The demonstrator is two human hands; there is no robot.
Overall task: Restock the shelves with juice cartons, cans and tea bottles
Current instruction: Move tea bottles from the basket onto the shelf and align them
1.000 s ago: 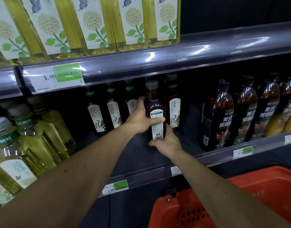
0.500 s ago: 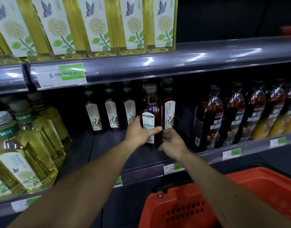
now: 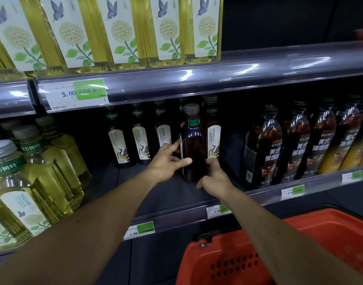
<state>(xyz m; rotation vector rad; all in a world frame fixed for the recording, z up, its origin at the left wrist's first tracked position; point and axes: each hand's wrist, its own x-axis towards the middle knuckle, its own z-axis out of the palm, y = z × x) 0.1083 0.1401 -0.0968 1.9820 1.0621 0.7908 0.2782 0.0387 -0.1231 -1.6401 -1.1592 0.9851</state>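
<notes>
Head camera view, looking forward and down along two bare forearms reaching into a shop shelf (image 3: 176, 194). Between the hands stands a dark tea bottle (image 3: 194, 149) with a grey cap, upright, its base on or just above the shelf floor; which of the two is hard to tell. Its label is turned sideways, showing only as a thin edge on the bottle's left side. The main risk, as a judgement: the bottle sits close in front of a row of matching tea bottles (image 3: 142, 140), and one with a bird label (image 3: 213, 140) stands just behind it to the right. A push too far back or a twist with too much force could knock that neighbour or tip the row. Letting go while the bottle is off balance could topple it toward the shelf's front lip. The left hand (image 3: 168, 161) comes in from the left, fingers spread and curled round the bottle's lower body, the thumb laid across its front; a ring shows on one finger. The right hand (image 3: 214, 177) is lower, on the bottle's right near its base, fingers curled against it, back of the hand toward the camera. Right of the hands stand dark coffee bottles (image 3: 264, 147); left of them, pale yellow tea bottles (image 3: 32, 171). Below the right forearm is an orange basket (image 3: 227, 262).
</notes>
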